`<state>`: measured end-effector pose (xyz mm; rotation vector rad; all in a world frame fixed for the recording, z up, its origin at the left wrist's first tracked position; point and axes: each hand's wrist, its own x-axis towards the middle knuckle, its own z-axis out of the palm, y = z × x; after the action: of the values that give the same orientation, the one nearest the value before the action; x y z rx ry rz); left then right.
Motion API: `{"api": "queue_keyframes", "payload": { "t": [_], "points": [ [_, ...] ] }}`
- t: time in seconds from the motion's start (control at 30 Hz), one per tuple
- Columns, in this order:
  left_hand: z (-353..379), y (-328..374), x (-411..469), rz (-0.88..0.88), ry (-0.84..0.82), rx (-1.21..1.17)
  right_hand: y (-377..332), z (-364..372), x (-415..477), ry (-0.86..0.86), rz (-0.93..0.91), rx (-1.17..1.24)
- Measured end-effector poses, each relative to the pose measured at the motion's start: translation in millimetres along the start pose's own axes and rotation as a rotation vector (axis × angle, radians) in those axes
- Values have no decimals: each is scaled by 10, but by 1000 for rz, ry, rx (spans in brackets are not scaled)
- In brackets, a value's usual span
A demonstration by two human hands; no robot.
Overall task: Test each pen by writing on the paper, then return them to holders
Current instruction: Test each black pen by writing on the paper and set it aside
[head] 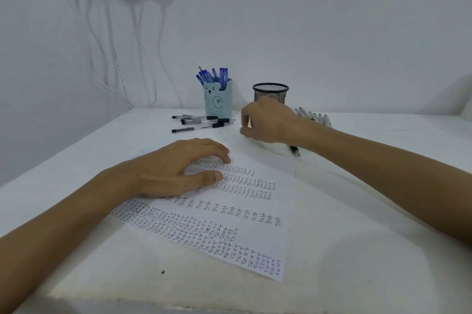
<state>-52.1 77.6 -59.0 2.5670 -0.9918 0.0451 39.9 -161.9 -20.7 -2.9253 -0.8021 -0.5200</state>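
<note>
A white paper (229, 211) covered in rows of the handwritten word "TEST" lies on the table. My left hand (178, 170) rests on its upper part, fingers straight and spread. My right hand (268, 122) hovers past the paper's far edge with loosely curled fingers, and I see nothing held in it. Several black-capped pens (201, 123) lie just left of it. A dark pen (295, 150) lies on the table under my right wrist. Behind stand a blue bear holder (218, 102) full of blue pens (213, 76) and a black mesh holder (270, 92), partly hidden by my right hand.
More pens (314, 116) lie in a row to the right of the mesh holder, behind my right arm. The white table (357, 249) meets white walls at the back and left. Cables (109, 32) hang from a wall socket at the upper left.
</note>
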Motion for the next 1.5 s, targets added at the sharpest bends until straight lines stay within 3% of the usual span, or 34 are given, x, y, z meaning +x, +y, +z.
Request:
{"api": "queue_keyframes", "payload": {
  "t": [0.27, 0.53, 0.73, 0.97, 1.13, 1.27, 1.5],
  "points": [
    [-101, -179, -33, -58, 96, 64, -340, 362, 484, 186, -174, -160],
    [-157, -336, -95, -144, 142, -20, -407, 470, 666, 88, -120, -288],
    [-159, -330, -90, -152, 147, -102, -329, 382, 508, 78, -165, -119],
    [-154, -298, -84, -149, 133, -95, -214, 214, 268, 53, 20, 7],
    [-159, -271, -82, -138, 124, -47, -241, 37, 109, -94, 111, 186],
    [-148, -230, -77, -104, 125, -31, -232, -35, -1, -67, 174, 381],
    [-90, -75, -62, 4, 65, 21, -182, -31, -241, -12, 100, 816]
  ]
}}
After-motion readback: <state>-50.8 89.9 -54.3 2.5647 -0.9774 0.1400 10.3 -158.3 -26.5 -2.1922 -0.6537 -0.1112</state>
